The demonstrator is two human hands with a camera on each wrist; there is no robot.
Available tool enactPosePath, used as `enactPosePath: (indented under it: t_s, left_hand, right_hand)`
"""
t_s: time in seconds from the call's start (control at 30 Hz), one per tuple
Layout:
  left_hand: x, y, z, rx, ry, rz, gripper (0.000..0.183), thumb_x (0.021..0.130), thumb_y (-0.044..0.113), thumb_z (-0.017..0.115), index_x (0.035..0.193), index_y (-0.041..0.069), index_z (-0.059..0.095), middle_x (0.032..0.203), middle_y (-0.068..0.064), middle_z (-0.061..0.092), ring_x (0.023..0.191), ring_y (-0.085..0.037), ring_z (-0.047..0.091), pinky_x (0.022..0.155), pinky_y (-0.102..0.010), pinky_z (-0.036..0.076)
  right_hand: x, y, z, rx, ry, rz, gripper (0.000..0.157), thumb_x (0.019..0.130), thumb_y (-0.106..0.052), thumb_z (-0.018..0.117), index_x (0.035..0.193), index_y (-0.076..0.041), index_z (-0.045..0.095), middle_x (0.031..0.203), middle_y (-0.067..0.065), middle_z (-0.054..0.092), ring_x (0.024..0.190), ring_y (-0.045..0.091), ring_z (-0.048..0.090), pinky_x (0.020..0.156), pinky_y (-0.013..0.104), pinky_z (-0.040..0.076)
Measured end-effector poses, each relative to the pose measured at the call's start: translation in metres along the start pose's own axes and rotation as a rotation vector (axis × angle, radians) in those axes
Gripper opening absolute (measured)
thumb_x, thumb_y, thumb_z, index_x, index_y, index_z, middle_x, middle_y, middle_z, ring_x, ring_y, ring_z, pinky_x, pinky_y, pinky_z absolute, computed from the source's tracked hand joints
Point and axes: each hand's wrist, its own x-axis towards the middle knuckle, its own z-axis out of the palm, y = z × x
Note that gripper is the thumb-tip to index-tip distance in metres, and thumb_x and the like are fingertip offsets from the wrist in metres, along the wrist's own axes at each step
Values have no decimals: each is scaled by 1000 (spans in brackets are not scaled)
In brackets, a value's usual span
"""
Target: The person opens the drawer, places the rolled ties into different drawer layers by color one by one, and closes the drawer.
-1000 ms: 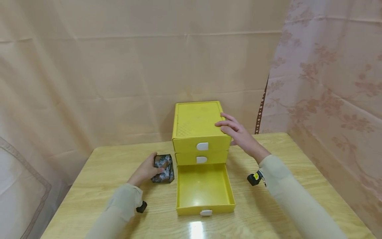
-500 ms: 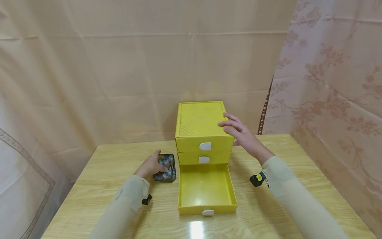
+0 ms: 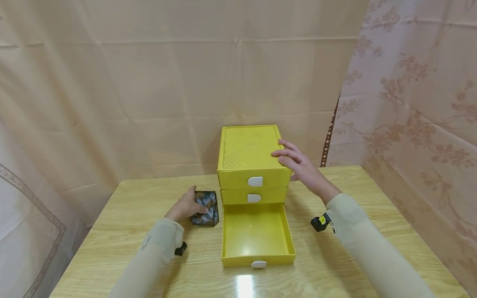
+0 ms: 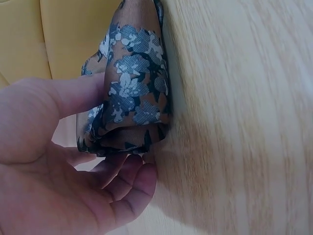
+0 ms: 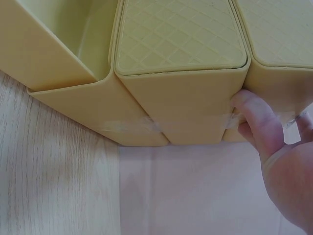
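My left hand is at a folded dark floral cloth on the table, left of a yellow drawer unit. In the left wrist view the thumb lies over the folded cloth, and the other fingers curl under its near edge, pinching it. My right hand rests on the unit's top right edge. Its fingers stretch over the top, while part of the hand reaches down the side. Seen from the right wrist, digits press the side wall near a seam. The bottom drawer is pulled out, with nothing inside.
The upper drawers with white handles are closed. The wooden table carries everything, and a beige curtain hangs behind it. A floral curtain hangs at the right. Clear tape runs along the unit's side.
The head view has shifted slightly. Both hands, the cloth and the drawer unit keep about the same places relative to each other.
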Motion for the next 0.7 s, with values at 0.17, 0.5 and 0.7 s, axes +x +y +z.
enactPosePath:
  t_s: [0.17,0.5,0.7]
  left_hand:
    - [1,1,-1,-5,-1,-4,99,83,13,74,151,3,3,148,-27,27,134,-46,25,106,-59,24]
    - [1,0,1,-6,13,8,102,82,11,76,152,4,3,146,-27,31,132,-46,30,104,-59,28]
    - [1,2,4,33,42,16,101,81,10,76,152,5,4,145,-26,33,130,-44,35,102,-57,32]
  right_hand:
    - [0,1,0,-1,-1,-4,34,101,-37,44,129,-21,56,155,-15,14,133,24,32,78,54,48]
    - [0,0,0,12,0,1,35,101,-37,45,129,-20,56,155,-15,14,133,23,33,79,56,47]
    - [0,-1,0,4,-1,2,35,101,-37,44,130,-20,56,155,-15,14,133,23,32,79,55,47]
